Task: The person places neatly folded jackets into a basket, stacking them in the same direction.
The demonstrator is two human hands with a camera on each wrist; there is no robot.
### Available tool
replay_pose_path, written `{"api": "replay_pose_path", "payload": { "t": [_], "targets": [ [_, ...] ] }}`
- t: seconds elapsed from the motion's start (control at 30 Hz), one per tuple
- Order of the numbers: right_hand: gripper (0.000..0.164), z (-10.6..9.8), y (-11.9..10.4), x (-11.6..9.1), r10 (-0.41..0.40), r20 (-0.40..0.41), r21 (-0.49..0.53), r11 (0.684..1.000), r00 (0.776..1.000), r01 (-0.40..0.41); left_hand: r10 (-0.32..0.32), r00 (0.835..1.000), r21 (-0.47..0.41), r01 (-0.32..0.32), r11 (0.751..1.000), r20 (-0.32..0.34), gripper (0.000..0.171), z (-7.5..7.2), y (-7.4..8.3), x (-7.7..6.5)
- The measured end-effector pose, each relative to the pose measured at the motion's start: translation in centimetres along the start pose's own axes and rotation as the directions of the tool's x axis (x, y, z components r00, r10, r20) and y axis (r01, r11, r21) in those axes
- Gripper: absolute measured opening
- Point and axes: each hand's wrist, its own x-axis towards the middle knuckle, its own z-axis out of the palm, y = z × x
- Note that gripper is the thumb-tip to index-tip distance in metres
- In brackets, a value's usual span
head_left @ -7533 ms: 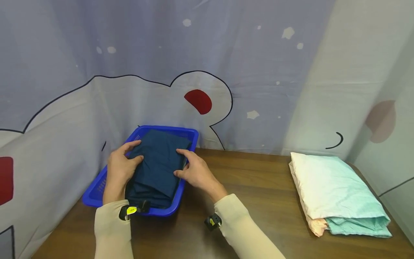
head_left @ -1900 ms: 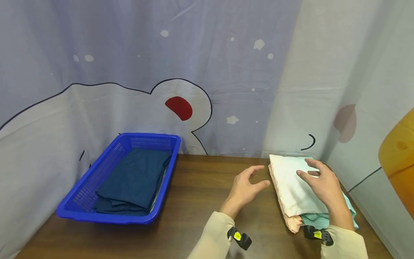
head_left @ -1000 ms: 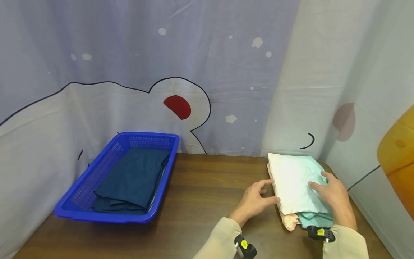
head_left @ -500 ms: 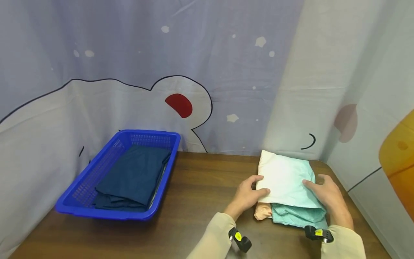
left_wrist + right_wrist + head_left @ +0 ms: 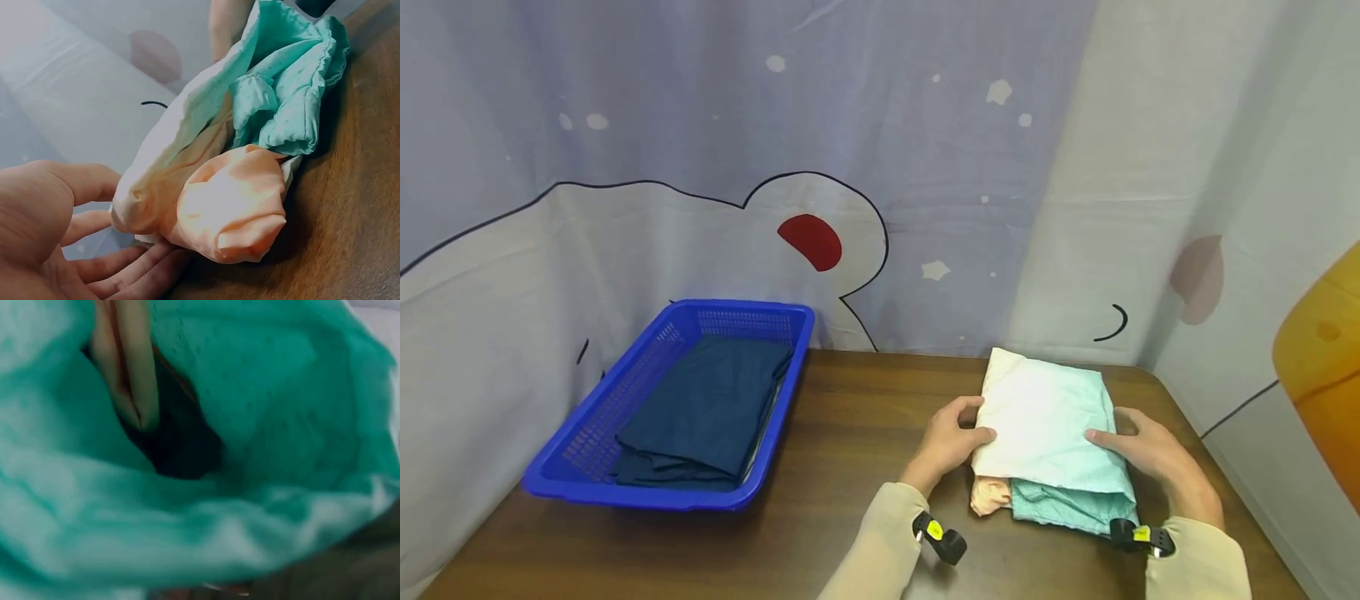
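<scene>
A folded cloth (image 5: 1048,425), white fading to mint green, lies on the wooden table at the right, its open fold facing the near side. From its near left corner pokes a bunched peach-coloured piece (image 5: 234,209). My left hand (image 5: 951,442) grips the left edge, thumb on top and fingers tucked low beneath the side in the left wrist view. At the right edge my right hand (image 5: 1161,458) holds the cloth with its thumb on top; its other fingers are mostly hidden. Mint fabric (image 5: 281,412) fills the right wrist view, looking into the fold.
A blue plastic basket (image 5: 632,497) with perforated sides stands at the left of the table (image 5: 850,467). Folded dark navy cloth (image 5: 707,408) lies inside it. A printed curtain (image 5: 940,208) hangs behind and along both sides.
Both hands left the navy cloth in the basket and moved right to the white-mint cloth. They took its side edges, and it has shifted left and turned slightly on the table.
</scene>
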Motion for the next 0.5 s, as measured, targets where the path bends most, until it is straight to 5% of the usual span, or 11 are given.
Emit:
{"api": "replay_pose_path", "payload": {
  "t": [0.27,0.4,0.5],
  "targets": [
    [0.106,0.2,-0.1,0.2,-0.064,0.025,0.03,0.998,0.998,0.063,0.008,0.998,0.12,-0.016,0.993,0.068,0.066,0.2,0.0,0.2],
    [0.104,0.7,-0.1,0.2,-0.075,0.032,0.175,0.982,0.997,0.068,0.004,0.997,0.15,-0.016,0.988,0.077,0.074,0.1,-0.1,0.2],
    [0.101,1.2,-0.1,0.2,-0.078,0.044,0.33,0.942,0.996,0.059,-0.002,0.998,0.128,-0.005,0.992,0.056,0.078,-0.4,-0.2,0.3]
  ]
}}
